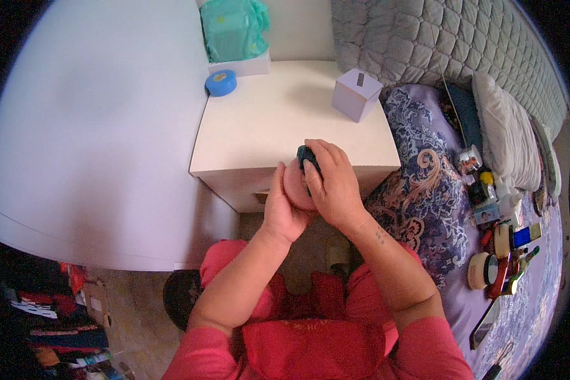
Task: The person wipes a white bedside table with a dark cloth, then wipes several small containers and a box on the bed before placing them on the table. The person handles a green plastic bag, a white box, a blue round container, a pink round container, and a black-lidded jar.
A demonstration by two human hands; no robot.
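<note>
A pink round container (297, 189) is held just off the front edge of the white cabinet top. My left hand (281, 212) cups it from the left and below, fingers closed round its side. Over its upper right side lies my right hand (333, 183), its fingers bent around a dark, crumpled cloth-like piece (306, 154) pressed against the container. My right palm hides much of the dark piece and part of the container, so I cannot make out what kind of container it is.
On the white cabinet (278, 120) stand a lilac cube box (354, 98), a blue round tin (221, 83) and a green plastic bag (234, 31) on a white box. To the right, a patterned bed (418, 183) carries several jars, bottles and a phone (484, 324).
</note>
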